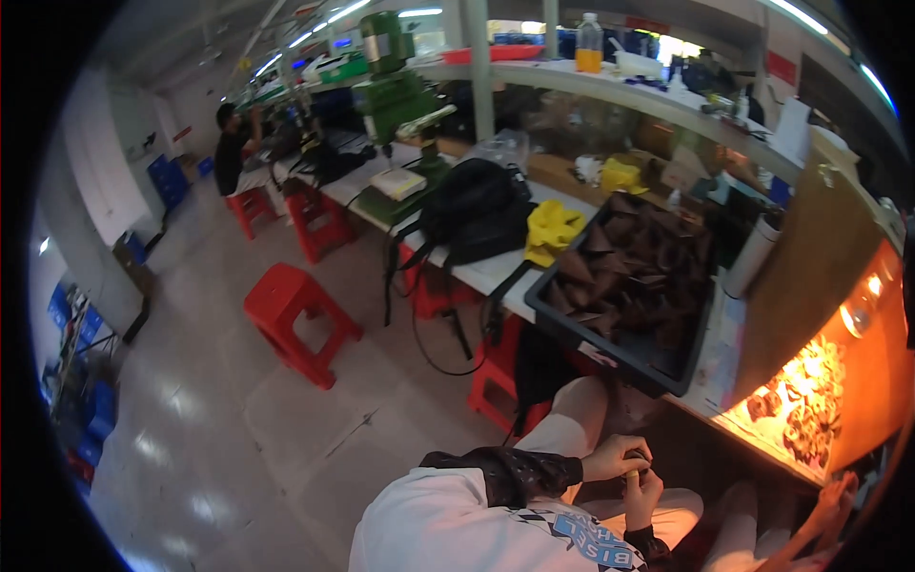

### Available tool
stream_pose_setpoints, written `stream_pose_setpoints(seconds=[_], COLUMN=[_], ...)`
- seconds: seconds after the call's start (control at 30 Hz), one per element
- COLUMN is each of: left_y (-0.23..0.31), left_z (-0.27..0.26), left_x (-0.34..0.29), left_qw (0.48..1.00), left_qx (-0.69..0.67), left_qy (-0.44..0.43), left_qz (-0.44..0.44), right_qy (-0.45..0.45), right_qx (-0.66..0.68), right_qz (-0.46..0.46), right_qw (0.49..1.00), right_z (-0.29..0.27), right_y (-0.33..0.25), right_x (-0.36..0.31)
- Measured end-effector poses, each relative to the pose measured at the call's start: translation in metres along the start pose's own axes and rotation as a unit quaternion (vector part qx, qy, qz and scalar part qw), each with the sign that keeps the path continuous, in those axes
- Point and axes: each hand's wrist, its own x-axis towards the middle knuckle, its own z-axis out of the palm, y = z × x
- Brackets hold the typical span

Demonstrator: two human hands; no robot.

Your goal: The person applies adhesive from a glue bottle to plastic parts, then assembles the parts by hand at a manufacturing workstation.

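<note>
The left hand [612, 459] and the right hand [644, 496] meet before the white shirt [419, 522], together pinching a small dark piece [639, 457], mostly hidden. Fine finger work seems underway; next move calls for steady grip.

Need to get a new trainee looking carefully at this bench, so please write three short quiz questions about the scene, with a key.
1. What colour is the tray that holds the brown pieces?
A) red
B) black
C) green

2. True or false: the left hand and the right hand are close together over the lap.

3. Fill in: the item lying between the tray and the black bag is ____ in colour.

Key: 1. B; 2. true; 3. yellow.
</note>
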Motion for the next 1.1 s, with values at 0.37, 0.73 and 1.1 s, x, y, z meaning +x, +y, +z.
stream_pose_setpoints(seconds=[0.37, 0.73, 1.1], left_y=[-0.02, -0.024, -0.029], left_z=[-0.02, -0.006, 0.0], left_x=[0.008, 0.003, -0.008], left_qw=[0.985, 0.985, 0.977], left_qx=[0.132, 0.115, 0.127], left_qy=[0.092, 0.118, 0.161], left_qz=[0.054, 0.056, 0.062], right_qy=[-0.046, -0.034, -0.012], right_qx=[-0.028, 0.051, 0.061], right_qz=[-0.084, -0.023, -0.031], right_qw=[0.995, 0.998, 0.998], right_z=[0.022, 0.026, 0.037], right_y=[0.006, 0.012, 0.018], right_x=[0.039, 0.034, 0.031])
